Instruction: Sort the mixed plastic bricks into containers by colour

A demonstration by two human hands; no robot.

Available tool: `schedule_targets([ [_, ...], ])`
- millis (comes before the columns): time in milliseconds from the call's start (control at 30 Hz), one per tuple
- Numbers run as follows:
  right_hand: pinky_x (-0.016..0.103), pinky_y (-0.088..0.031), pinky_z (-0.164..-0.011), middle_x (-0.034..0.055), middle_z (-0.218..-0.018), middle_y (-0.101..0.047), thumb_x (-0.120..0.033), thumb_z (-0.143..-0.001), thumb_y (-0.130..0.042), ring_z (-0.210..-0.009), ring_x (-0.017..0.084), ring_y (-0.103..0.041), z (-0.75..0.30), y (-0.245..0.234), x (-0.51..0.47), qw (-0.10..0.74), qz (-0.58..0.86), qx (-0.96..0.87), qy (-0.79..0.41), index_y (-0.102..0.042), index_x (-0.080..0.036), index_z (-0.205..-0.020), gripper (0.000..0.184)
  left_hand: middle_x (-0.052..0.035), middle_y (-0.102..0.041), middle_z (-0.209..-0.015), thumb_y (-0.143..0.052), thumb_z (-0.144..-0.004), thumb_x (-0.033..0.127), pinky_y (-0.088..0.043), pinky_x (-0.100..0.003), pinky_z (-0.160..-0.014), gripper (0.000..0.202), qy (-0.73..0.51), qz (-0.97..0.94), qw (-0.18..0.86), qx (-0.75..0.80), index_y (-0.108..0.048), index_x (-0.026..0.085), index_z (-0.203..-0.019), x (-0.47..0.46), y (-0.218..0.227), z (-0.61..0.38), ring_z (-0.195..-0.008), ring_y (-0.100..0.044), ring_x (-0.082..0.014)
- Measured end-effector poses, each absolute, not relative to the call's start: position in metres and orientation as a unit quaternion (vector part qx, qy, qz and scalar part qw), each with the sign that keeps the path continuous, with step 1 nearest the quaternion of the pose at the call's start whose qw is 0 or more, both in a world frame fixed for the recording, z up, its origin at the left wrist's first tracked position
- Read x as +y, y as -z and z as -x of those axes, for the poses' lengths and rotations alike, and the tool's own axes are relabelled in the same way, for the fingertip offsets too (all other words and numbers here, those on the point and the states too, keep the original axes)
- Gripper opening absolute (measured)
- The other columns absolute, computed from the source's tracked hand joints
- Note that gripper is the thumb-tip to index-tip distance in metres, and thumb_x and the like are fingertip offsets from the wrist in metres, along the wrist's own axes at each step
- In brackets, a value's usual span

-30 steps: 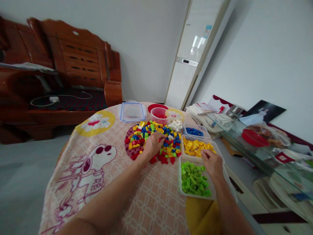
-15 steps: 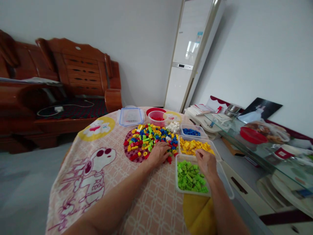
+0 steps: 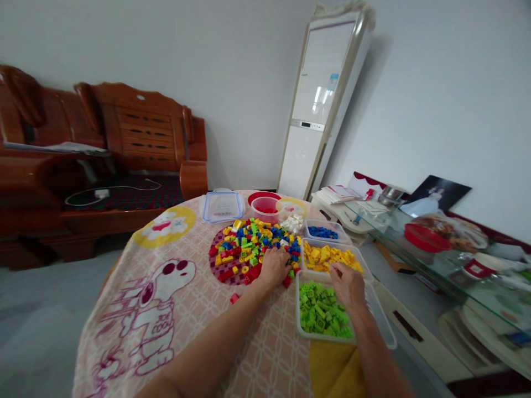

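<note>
The left hand [image 3: 274, 266] has its fingers reaching down into the pile [image 3: 251, 243] of mixed blocks. The tips are hidden, so I can't tell if they grip one. A second ago this hand was over the middle of the pile. Now it has slid over to the 4 o'clock side, so the blocks in the middle are easy to see and the ones by the hand are covered.

The right hand [image 3: 347, 284] has its fingers curled in, tips by the near edge of the yellow box [image 3: 360, 254]. I can't tell if they pinch a block. It has stayed near that edge.

From the pile, a red block [image 3: 234, 298] lies alone on the cloth [image 3: 269, 345] at 7 o'clock. The arm hid that spot earlier.

The yellow box is at 3 o'clock, the green box [image 3: 297, 309] at 4, the blue box [image 3: 343, 236] just before 3, the white blocks [image 3: 292, 223] at 2, and the bowl [image 3: 265, 218] of reds near 1.
</note>
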State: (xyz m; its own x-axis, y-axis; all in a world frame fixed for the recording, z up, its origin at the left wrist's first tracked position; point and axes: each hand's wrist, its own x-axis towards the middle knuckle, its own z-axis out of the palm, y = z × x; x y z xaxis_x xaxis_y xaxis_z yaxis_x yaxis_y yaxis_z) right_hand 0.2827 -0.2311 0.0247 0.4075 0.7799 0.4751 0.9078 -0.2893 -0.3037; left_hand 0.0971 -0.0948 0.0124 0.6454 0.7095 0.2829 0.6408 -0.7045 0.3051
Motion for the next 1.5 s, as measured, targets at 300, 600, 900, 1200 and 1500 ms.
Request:
schedule_targets([
  [300, 0.026, -0.04, -0.07, 0.0092, -0.085, -0.074, -0.037, -0.091, -0.041, -0.076, 0.019, -0.066, -0.278, -0.03, -0.232, 0.271, 0.785, -0.548, 0.095, -0.074, -0.017, -0.091, 0.038, -0.0079, -0.069, -0.094, -0.062, -0.075, 0.021, -0.04, -0.039, -0.086, 0.017, -0.227, -0.896, 0.104, 0.366, -0.065, 0.021, -0.092, -0.092, 0.0, -0.099, -0.097, -0.057, -0.0268],
  [600, 0.026, -0.042, -0.07, 0.0094, -0.089, -0.075, -0.036, -0.091, -0.042, -0.078, 0.019, -0.067, -0.275, -0.033, -0.233, 0.261, 0.792, -0.545, 0.092, -0.074, -0.018, -0.093, 0.037, -0.0048, -0.07, -0.091, -0.058, -0.075, 0.016, -0.041, -0.036, -0.086, 0.016, -0.317, -0.87, 0.152, 0.346, -0.066, 0.022, -0.087, -0.09, 0.004, -0.101, -0.094, -0.057, -0.0233],
  [900, 0.027, -0.043, -0.07, 0.0102, -0.084, -0.075, -0.037, -0.088, -0.043, -0.076, 0.021, -0.067, -0.285, -0.025, -0.232, 0.29, 0.785, -0.541, 0.086, -0.075, -0.017, -0.088, 0.037, -0.001, -0.071, -0.087, -0.058, -0.076, 0.014, -0.046, -0.024, -0.076, 0.018, -0.392, -0.798, 0.32, 0.328, -0.069, 0.019, -0.089, -0.09, -0.022, -0.1, -0.079, -0.062, -0.0138],
  [1200, 0.028, -0.044, -0.064, 0.0083, -0.072, -0.073, -0.041, -0.084, -0.047, -0.064, 0.02, -0.064, -0.298, -0.03, -0.239, 0.353, 0.788, -0.501, 0.058, -0.075, -0.017, -0.083, 0.037, -0.0025, -0.074, -0.092, -0.065, -0.078, 0.021, -0.047, -0.024, -0.083, 0.016, -0.291, -0.873, 0.38, 0.097, -0.075, 0.02, -0.09, -0.117, -0.048, -0.109, -0.087, -0.065, -0.0153],
  [1500, 0.028, -0.044, -0.068, 0.0084, -0.075, -0.073, -0.039, -0.085, -0.046, -0.07, 0.02, -0.065, -0.299, -0.022, -0.242, 0.331, 0.78, -0.523, 0.092, -0.074, -0.019, -0.081, 0.034, -0.0032, -0.075, -0.094, -0.051, -0.081, 0.012, -0.05, -0.026, -0.084, 0.029, -0.399, -0.801, 0.328, 0.302, -0.074, 0.019, -0.097, -0.08, -0.034, -0.096, -0.088, -0.067, -0.0158],
])
